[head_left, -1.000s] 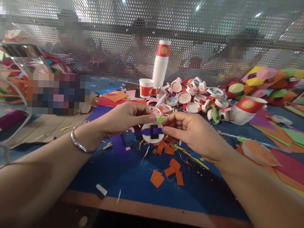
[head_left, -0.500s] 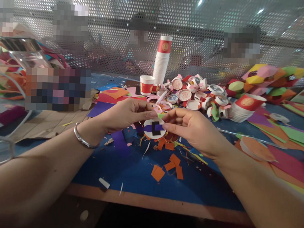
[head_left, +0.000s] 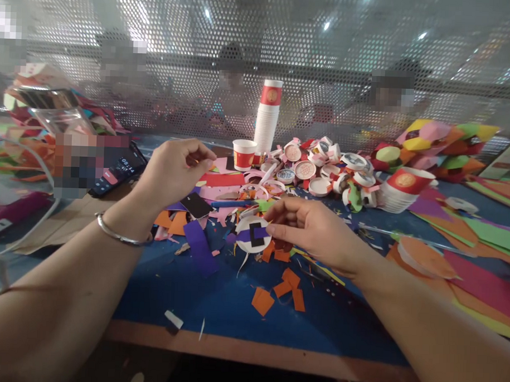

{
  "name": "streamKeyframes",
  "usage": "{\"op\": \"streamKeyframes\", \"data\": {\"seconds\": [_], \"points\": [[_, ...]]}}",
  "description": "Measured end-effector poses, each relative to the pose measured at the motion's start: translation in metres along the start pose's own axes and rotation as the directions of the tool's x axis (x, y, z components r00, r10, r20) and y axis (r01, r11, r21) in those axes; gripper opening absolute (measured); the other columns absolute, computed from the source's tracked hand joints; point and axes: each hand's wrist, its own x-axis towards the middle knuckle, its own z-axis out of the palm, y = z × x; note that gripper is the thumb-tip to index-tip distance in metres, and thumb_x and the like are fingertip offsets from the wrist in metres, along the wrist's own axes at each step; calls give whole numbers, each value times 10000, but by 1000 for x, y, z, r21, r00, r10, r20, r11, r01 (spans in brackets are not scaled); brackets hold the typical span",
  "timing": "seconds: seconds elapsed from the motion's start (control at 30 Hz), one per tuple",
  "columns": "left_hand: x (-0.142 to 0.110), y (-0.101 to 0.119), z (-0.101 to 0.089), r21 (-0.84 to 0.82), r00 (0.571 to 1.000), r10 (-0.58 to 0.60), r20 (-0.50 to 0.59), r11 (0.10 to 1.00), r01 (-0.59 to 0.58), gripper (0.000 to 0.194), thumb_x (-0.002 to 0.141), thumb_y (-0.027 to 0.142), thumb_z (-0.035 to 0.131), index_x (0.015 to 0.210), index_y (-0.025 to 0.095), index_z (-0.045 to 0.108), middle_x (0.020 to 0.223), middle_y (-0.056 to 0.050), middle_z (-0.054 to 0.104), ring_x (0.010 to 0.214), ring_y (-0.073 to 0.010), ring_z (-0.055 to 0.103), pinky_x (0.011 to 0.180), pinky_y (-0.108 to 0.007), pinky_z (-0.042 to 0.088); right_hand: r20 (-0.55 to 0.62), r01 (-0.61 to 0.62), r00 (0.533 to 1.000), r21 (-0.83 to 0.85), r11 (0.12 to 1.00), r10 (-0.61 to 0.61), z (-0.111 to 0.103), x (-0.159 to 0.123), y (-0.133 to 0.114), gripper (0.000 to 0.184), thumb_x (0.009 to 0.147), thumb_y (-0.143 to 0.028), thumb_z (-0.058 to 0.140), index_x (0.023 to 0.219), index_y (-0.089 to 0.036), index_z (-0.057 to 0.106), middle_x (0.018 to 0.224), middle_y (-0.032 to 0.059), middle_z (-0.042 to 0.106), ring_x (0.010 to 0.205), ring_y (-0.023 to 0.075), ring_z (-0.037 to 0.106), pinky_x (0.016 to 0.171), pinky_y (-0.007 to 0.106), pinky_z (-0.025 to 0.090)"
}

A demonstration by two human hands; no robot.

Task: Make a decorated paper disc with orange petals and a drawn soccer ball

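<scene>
My right hand (head_left: 306,232) pinches the right edge of a white paper disc (head_left: 243,243). A purple paper strip (head_left: 244,235) crosses the disc, with a black angular paper piece (head_left: 255,241) on it. My left hand (head_left: 176,169), with a silver bangle at the wrist, is up and left of the disc, away from it. Its thumb and forefinger tips are close together near a pink paper piece (head_left: 222,165); whether anything is between them I cannot make out. Below that hand lie a black card-like piece (head_left: 196,205) and a loose purple strip (head_left: 199,247).
Behind the disc stand a red-and-white paper cup (head_left: 244,155) and a tall cup stack (head_left: 267,122). A heap of decorated cup pieces (head_left: 305,171) lies right of them, near a tilted cup stack (head_left: 399,190). Orange scraps (head_left: 263,301) lie in front; a phone (head_left: 117,169) leans at left.
My left hand has let go of the disc and moved up and left. My right hand keeps hold of the disc, which sits slightly lower in view.
</scene>
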Motion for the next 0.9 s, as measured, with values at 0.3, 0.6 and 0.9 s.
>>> {"op": "streamKeyframes", "data": {"seconds": [0.3,0.6,0.9], "points": [[2,-30,21,284,966,-11,260,957,-66,264,821,221,606,1011,205,788,1126,-100,794,1063,-313,710,992,-406,517,27,-7,1000,-2,1000,7,3,2,5,144,863,-263,748,967,-185,686,836,23,706,764,148,645,694,292,519],[-3,-21,37,376,937,-38,347,921,-102,408,896,231,529,1239,194,746,1222,-144,775,1216,-358,660,1012,-454,525,34,14,999,-23,1000,-13,3,4,4,119,876,-267,735,962,-202,686,887,35,730,804,160,674,739,319,544],[3,-28,40,404,926,-20,378,903,-145,346,988,206,489,1237,174,728,1278,-145,750,1244,-324,655,1035,-449,529,23,30,999,-21,999,-29,4,4,3,103,875,-249,721,951,-196,676,879,34,719,796,155,666,737,320,539]]}}
